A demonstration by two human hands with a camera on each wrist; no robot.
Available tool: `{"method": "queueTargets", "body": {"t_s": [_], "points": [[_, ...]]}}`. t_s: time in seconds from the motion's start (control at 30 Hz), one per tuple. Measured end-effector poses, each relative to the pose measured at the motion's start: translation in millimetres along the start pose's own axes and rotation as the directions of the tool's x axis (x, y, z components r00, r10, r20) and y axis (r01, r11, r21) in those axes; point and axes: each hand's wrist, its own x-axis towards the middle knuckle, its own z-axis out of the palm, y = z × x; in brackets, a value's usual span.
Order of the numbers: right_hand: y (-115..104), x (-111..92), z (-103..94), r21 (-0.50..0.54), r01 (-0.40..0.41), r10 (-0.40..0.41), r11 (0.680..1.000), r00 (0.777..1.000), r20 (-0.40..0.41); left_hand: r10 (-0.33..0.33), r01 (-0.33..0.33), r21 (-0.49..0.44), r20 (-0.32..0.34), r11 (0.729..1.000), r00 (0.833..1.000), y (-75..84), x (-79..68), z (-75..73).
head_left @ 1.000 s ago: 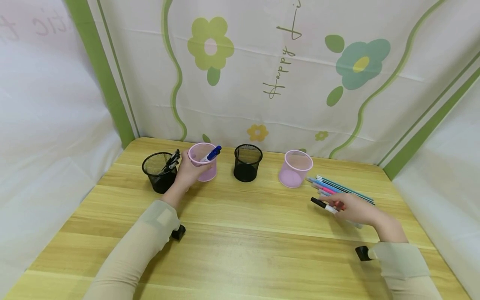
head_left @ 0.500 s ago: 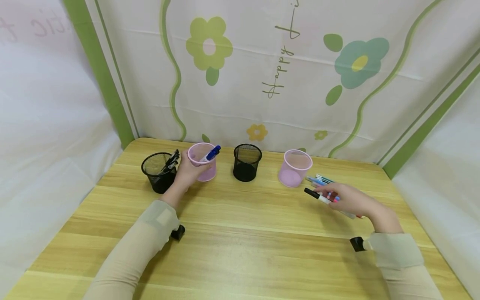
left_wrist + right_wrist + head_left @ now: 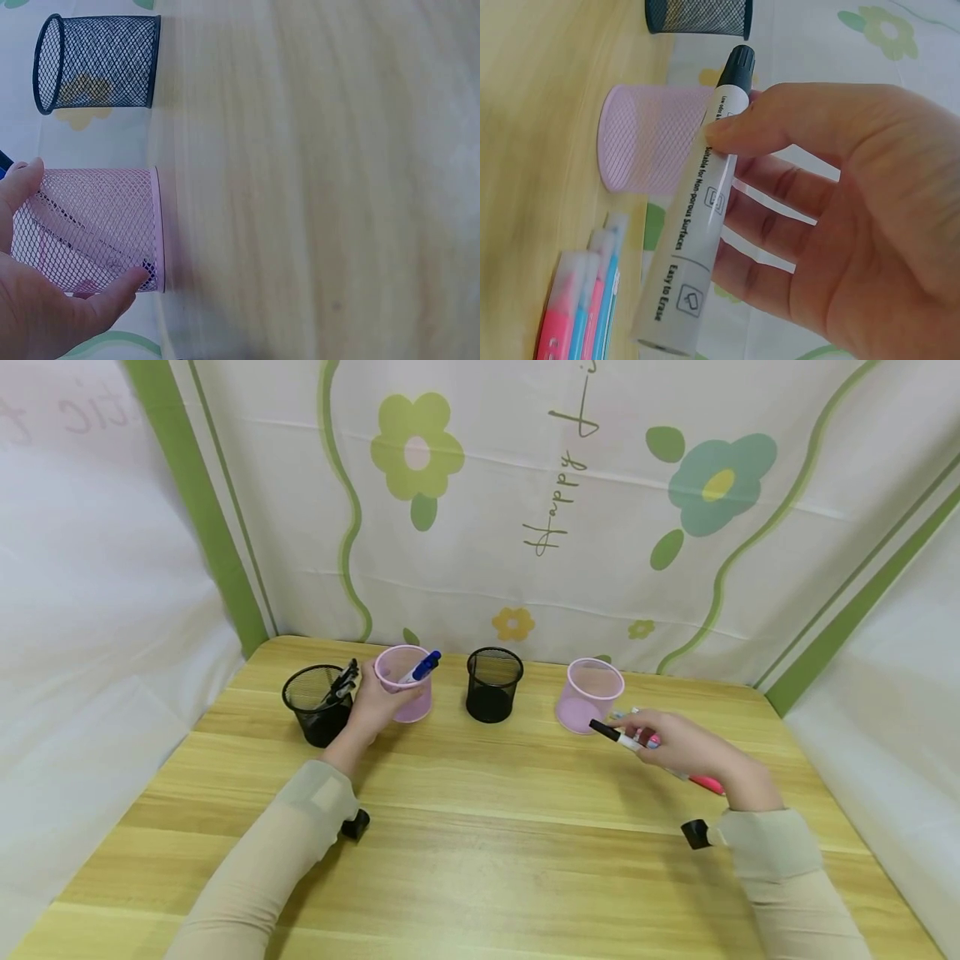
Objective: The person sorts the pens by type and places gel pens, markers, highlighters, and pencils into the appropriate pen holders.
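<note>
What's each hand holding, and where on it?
Right hand: white marker, by the barrel near its black cap. Left hand: leftmost pink cup, by its side.

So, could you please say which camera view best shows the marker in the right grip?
The right wrist view: the marker appears large there, with its black cap and readable barrel print. The head view shows it small, partly covered by the right grip; the left wrist view doesn't show it.

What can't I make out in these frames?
Head: most of the pink and blue pens, behind the right hand.
Left wrist: part of the pink mesh cup, behind the left hand.
Right wrist: pen ends, cut by the bottom edge; some whiteboard marker print, under the right hand.
</note>
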Motion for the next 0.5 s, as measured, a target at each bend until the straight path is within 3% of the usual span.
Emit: {"method": "queueTargets", "body": {"t_s": [0.5], "points": [[-18.4, 26.3, 5.9, 0.059, 0.061, -0.059, 0.996, 0.998, -0.037, 0.000, 0.000, 0.008, -0.001, 1.000, 1.000, 1.9, -0.2, 0.4]]}}
